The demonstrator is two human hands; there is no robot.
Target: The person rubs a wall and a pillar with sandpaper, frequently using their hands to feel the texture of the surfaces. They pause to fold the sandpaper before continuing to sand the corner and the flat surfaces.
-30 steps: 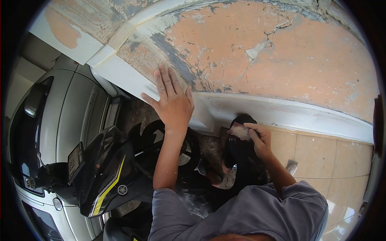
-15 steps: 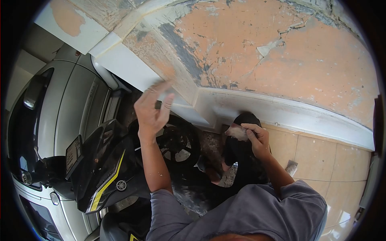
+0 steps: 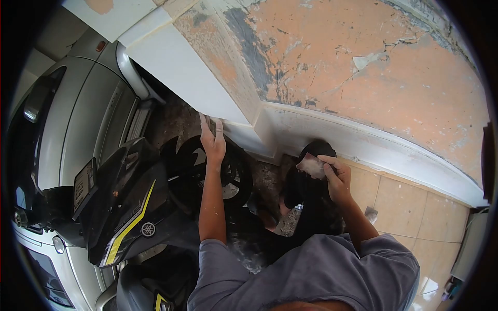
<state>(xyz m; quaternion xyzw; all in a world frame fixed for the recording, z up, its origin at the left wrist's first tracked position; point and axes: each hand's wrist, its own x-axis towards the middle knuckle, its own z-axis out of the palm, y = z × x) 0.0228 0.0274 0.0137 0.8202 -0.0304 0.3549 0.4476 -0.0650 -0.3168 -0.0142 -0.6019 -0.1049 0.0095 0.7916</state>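
Observation:
My left hand (image 3: 212, 142) reaches to the lower edge of the white pillar face (image 3: 189, 85). Its dusty fingers stretch upward, apart, with the tips right at that edge. In my right hand (image 3: 338, 179) a piece of sandpaper (image 3: 311, 166) is pinched between thumb and fingers. White dust coats most of the sheet, and a reddish-brown corner shows. This hand is over my dark-clad knee, in front of the white lower ledge of the wall. Above stands the wall (image 3: 332, 62), with worn orange paint, grey patches and a crack.
A black motorcycle (image 3: 124, 207) with a yellow stripe stands close at the left, its wheel (image 3: 233, 176) below my left arm. Beyond it is a silver car (image 3: 78, 119). Beige floor tiles (image 3: 399, 202) lie at the right, with a small flat scraper-like piece (image 3: 371, 214) on them.
My left hand has moved down from in front of the pillar corner to the lower edge of its white face. My right hand keeps hold of the sandpaper, nearly still. The view has shifted slightly.

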